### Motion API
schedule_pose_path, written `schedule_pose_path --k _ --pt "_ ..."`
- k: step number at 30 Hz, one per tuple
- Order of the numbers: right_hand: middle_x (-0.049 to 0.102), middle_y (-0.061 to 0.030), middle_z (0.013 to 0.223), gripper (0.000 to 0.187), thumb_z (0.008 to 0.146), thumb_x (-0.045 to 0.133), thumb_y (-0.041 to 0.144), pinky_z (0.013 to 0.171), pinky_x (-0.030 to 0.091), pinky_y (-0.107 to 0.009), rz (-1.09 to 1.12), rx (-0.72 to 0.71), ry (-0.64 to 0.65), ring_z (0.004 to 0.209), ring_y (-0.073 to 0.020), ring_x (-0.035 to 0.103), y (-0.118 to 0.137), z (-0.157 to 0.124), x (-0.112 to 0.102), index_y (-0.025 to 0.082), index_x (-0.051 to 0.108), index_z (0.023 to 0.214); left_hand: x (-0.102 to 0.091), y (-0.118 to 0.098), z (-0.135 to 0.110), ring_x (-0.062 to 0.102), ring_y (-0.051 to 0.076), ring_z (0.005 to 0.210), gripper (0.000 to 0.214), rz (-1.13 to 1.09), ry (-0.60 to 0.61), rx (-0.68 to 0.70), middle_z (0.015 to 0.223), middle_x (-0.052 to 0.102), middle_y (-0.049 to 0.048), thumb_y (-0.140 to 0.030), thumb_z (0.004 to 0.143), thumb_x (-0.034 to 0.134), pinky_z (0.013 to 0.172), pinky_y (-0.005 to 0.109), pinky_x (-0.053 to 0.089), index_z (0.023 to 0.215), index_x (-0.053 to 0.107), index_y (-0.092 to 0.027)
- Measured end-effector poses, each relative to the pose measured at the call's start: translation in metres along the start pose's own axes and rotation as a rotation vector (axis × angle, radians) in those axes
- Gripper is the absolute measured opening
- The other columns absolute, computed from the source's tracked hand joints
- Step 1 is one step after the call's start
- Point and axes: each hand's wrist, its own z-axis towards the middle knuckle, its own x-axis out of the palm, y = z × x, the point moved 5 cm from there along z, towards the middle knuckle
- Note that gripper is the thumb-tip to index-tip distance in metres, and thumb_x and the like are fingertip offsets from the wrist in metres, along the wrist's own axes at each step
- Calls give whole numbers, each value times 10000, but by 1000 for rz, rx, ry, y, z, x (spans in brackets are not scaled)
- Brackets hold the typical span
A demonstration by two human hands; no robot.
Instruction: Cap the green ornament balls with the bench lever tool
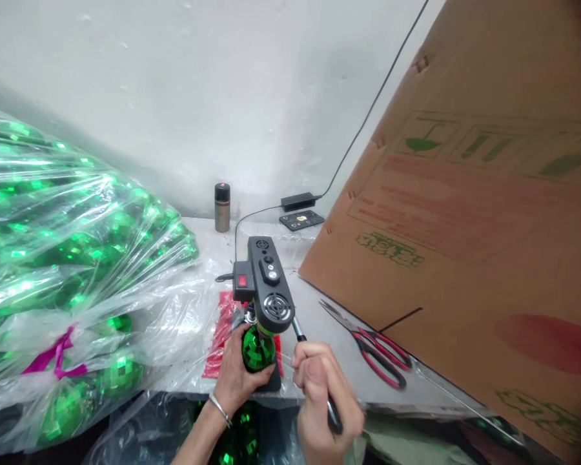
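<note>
My left hand [237, 374], with a silver bangle at the wrist, is closed around a shiny green mirrored ball [258, 349]. The ball sits beneath the round front end of a black hand-lever machine [271, 284], which hides its top. A red switch [242, 281] shows on the machine's side box. My right hand [326, 394] grips the black-handled lever [336, 416], whose metal rod runs up to the machine. Under the machine lies a red sheet [217, 352]. Right of the lever rest scissors [372, 349] with red and black handles.
On the left bulges a clear plastic bag [140, 232] of green mirrored balls, tied with a purple ribbon [58, 355]. A large cardboard box [465, 213] leans in from the right. Toward the wall stand a small bottle [222, 208], a power adapter [300, 201] and a dark flat card [301, 220].
</note>
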Motion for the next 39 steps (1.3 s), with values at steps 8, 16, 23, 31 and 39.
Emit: schedule_pose_path --k 8,16,23,31,39 --pt "561 14 691 363 1101 480 100 598 415 -296 63 8 -81 657 -155 605 -11 -12 -1 230 543 769 -1 -6 1 735 417 1247 779 7 6 -37 1316 753 155 -356 664 902 1118 648 588 1372 619 -196" --pt "576 22 698 392 1128 486 190 571 412 -283 18 -6 -124 597 -128 564 -13 -12 2 231 527 741 0 -1 -2 744 409 1236 782 19 2 5 1326 756 162 -322 674 900 1101 644 605 1386 605 -187" --pt "524 33 672 418 1124 475 178 577 406 -285 18 -42 -183 598 -123 545 -14 -14 6 228 499 710 0 -1 -4 760 410 1202 785 69 -3 34 1306 762 165 -332 686 911 1073 615 634 1400 626 -176" --pt "561 24 714 403 1124 493 196 596 416 -278 30 -48 -173 607 -120 527 -17 -14 4 227 523 723 1 0 -5 755 417 1214 802 124 -20 60 1315 759 164 -289 664 908 1065 640 636 1408 629 -178" --pt "571 33 702 374 1102 521 189 591 429 -270 16 -51 -120 603 -119 541 -24 -18 1 235 519 731 3 1 -5 774 410 1168 764 119 -45 93 1275 776 158 -281 671 886 1029 627 657 1384 627 -181"
